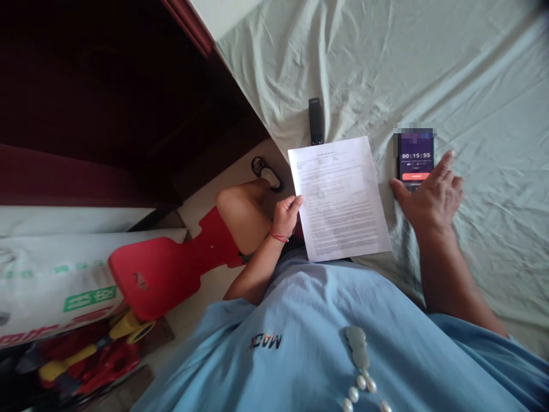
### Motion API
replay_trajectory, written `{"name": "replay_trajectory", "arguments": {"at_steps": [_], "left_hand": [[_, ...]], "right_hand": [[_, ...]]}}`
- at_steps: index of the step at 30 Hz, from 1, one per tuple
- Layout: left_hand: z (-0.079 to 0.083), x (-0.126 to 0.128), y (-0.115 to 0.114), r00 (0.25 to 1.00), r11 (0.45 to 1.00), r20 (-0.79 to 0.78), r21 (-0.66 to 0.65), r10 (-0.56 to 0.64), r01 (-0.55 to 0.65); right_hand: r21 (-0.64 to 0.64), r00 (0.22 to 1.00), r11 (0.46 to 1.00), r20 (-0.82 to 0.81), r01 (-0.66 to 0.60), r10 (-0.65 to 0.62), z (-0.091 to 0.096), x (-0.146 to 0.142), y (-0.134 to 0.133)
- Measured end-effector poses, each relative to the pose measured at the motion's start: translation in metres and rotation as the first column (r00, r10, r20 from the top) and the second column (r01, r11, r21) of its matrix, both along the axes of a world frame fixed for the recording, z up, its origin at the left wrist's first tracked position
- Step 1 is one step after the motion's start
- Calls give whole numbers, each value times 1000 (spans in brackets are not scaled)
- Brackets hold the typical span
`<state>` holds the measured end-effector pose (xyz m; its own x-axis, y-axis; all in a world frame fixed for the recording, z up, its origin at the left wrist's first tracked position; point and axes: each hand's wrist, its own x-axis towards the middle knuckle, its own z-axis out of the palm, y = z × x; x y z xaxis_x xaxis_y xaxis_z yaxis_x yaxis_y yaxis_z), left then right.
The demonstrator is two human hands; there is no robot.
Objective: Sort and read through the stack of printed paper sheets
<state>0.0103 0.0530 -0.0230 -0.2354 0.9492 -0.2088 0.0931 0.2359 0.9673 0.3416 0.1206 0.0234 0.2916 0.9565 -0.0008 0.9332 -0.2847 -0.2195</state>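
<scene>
My left hand (288, 216) pinches the left edge of a printed sheet of paper (341, 200) between thumb and fingers. Small dark text covers much of the sheet, too fine to read. To the right, my right hand (435, 197) is spread by the lower edge of a phone (416, 157), thumb at its left side and fingers at its right. The phone lies on the pale sheet, its screen showing 00:15:55 above an orange button. Beyond the paper's top edge lies a slim black device (316, 120), its near end close to the paper.
A wrinkled pale green bedsheet (484, 86) spreads across the right and far side. Dark wooden furniture (107, 114) fills the upper left. A red plastic seat (154, 274), a white printed sack (47, 286) and a red-and-yellow object (98, 355) are at lower left.
</scene>
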Motion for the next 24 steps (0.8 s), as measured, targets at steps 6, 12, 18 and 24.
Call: {"name": "replay_trajectory", "arguments": {"at_steps": [6,12,18,24], "left_hand": [[-2,0,0,1000,1000,-24,21,-14,15],[-3,1,0,997,998,57,-31,58,-57],[-5,5,3,987,993,132,-76,96,-86],[-10,7,3,988,994,139,-94,73,-60]], "right_hand": [[-34,994,995,48,95,-93,5,-1,8],[-93,978,975,62,202,-197,7,17,14],[-100,952,949,92,300,-291,-3,47,21],[-134,951,945,129,297,-281,-6,73,19]]}}
